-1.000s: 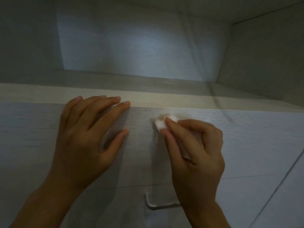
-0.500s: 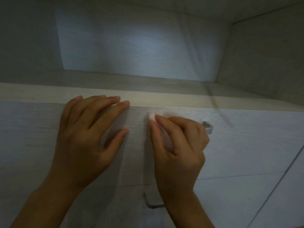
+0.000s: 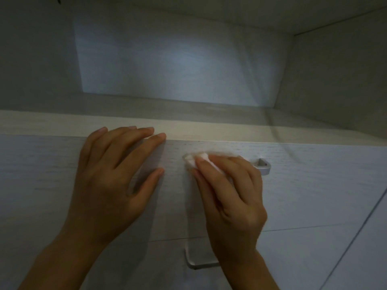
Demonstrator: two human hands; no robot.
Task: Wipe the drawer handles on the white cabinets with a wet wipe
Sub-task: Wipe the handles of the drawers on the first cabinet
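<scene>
At frame centre the right hand (image 3: 232, 197) pinched a white wet wipe (image 3: 199, 161) over the upper drawer handle (image 3: 262, 166); the left hand (image 3: 114, 178) lay flat on the drawer front (image 3: 314, 191), centre-left.

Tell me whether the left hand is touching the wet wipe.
Apart. The head view shows bare drawer front between the left hand and the wet wipe, which the right hand holds.

Dim and grey throughout; a pale bluish glow lights the recess back wall (image 3: 178, 65), corners darken, moving wipe (image 3: 196, 161) blurs.
</scene>
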